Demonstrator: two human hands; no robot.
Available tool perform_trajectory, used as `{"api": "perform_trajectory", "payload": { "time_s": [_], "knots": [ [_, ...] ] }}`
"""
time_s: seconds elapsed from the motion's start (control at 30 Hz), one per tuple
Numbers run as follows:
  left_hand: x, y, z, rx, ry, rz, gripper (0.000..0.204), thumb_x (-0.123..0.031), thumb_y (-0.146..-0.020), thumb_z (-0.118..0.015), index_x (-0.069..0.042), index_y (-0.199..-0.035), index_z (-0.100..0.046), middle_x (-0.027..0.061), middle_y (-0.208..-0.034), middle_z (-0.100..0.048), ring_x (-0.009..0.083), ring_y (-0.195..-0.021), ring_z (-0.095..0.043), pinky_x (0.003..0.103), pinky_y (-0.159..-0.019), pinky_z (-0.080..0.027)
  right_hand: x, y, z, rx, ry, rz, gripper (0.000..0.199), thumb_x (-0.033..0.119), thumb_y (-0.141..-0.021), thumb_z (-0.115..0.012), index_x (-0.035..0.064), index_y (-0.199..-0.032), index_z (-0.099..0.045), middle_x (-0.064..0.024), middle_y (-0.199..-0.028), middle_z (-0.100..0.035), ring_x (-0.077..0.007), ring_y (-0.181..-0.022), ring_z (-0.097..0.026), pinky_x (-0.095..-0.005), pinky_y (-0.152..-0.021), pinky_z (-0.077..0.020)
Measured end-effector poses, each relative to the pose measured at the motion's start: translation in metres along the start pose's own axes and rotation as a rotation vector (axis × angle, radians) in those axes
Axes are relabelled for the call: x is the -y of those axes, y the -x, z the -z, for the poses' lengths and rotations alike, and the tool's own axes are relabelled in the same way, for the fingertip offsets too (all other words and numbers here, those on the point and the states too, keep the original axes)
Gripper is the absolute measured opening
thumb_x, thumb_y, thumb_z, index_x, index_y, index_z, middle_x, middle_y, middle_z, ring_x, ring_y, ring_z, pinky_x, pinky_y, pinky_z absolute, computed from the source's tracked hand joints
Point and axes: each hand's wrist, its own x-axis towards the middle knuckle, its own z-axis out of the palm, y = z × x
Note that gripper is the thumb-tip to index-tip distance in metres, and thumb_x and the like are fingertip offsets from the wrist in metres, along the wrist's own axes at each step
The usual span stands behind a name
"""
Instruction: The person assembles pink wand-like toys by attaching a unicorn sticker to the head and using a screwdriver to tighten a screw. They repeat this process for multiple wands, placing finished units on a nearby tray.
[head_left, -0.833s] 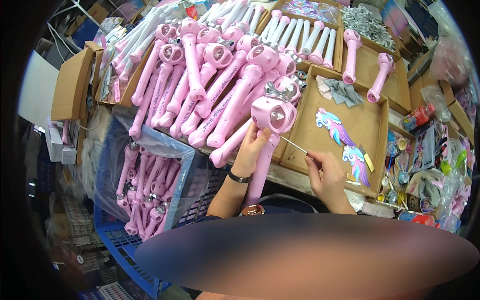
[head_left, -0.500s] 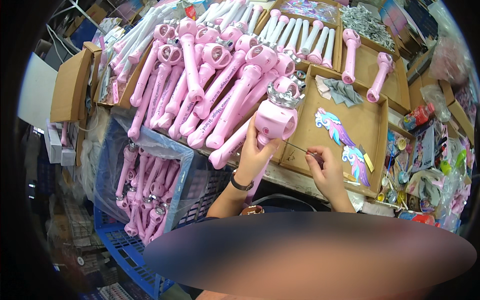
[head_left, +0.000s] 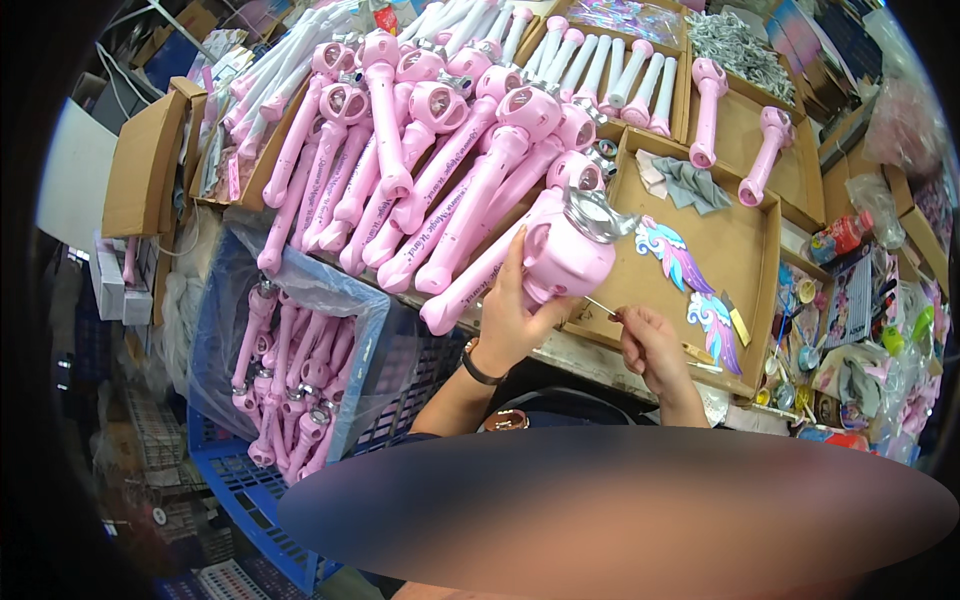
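My left hand [head_left: 508, 318] is wrapped round a pink toy wand [head_left: 578, 255] just below its round head, which carries a silver crown [head_left: 595, 215]. The wand's head tilts to the right, and its lower part is hidden behind the hand. My right hand [head_left: 652, 345] is closed on a thin metal tool [head_left: 600, 305]. The tool's tip points at the lower side of the wand's head; whether it touches cannot be made out. Beyond both hands, a cardboard tray [head_left: 610, 270] holds two purple-and-blue wing pieces [head_left: 665, 255] and a grey cloth [head_left: 692, 187].
Many pink wands [head_left: 440, 185] lie piled at the table's far left. A blue crate [head_left: 372, 325] of more wands stands at left. White handles [head_left: 630, 75], silver parts [head_left: 740, 50] and two pink wands [head_left: 708, 110] fill boxes behind. Clutter covers the right side.
The wand in my left hand has turned, with its crown now leaning to the right. My right hand and the tool have shifted slightly right and down.
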Motion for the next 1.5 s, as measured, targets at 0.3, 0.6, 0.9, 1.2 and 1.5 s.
{"api": "perform_trajectory", "payload": {
  "time_s": [0.3, 0.6, 0.9, 1.2, 1.5],
  "knots": [
    [0.014, 0.0, -0.004, 0.04, 0.508, 0.161, 0.083, -0.006, -0.077, -0.068, 0.003, -0.14, -0.016, 0.0168, -0.136, -0.036, 0.0213, -0.123, -0.039, 0.033, -0.101, -0.033, -0.014, 0.011, -0.023, -0.275, 0.659, 0.585, 0.019, 0.013, -0.087, -0.061, -0.0027, -0.096, -0.056, -0.002, -0.074, -0.058, -0.0063, -0.062, -0.051, -0.022, -0.054, -0.0419],
    [0.016, 0.006, -0.005, -0.014, 0.472, 0.127, 0.072, -0.008, -0.078, -0.067, 0.002, -0.136, -0.025, 0.0145, -0.123, -0.047, 0.0184, -0.107, -0.051, 0.031, -0.09, -0.042, 0.003, 0.019, -0.025, -0.197, 0.427, 0.258, 0.019, 0.014, -0.088, -0.059, -0.0033, -0.097, -0.058, -0.0014, -0.069, -0.059, -0.0054, -0.061, -0.055, -0.0208, -0.053, -0.0443],
    [0.04, 0.005, 0.036, 0.068, 1.112, 0.557, 0.069, -0.065, -0.085, -0.035, -0.002, -0.107, -0.049, 0.0096, -0.088, -0.057, 0.0166, -0.067, -0.057, 0.03, -0.062, -0.049, 0.003, 0.035, -0.024, -0.252, 0.499, 0.587, 0.025, 0.006, -0.09, -0.051, -0.0027, -0.114, -0.054, -0.0092, -0.092, -0.061, -0.0107, -0.066, -0.06, -0.0194, -0.05, -0.0439],
    [0.033, 0.023, 0.049, 0.187, 0.963, 0.492, 0.043, -0.01, -0.071, -0.065, -0.003, -0.109, -0.045, 0.0075, -0.089, -0.054, 0.0151, -0.072, -0.056, 0.029, -0.065, -0.047, -0.008, 0.031, -0.022, -0.164, 0.492, 0.535, 0.025, 0.007, -0.092, -0.05, -0.0024, -0.114, -0.054, -0.0075, -0.096, -0.057, -0.0092, -0.069, -0.058, -0.0187, -0.052, -0.0439],
    [0.013, -0.005, 0.039, 0.278, 0.986, 0.44, 0.036, -0.008, -0.069, -0.065, -0.001, -0.102, -0.05, 0.0071, -0.084, -0.055, 0.0146, -0.074, -0.056, 0.027, -0.066, -0.047, -0.011, 0.032, -0.017, -0.172, 0.452, 0.627, 0.022, 0.006, -0.093, -0.048, -0.0013, -0.112, -0.056, -0.0043, -0.083, -0.054, -0.0075, -0.068, -0.053, -0.0176, -0.054, -0.0416]
  ]
}}
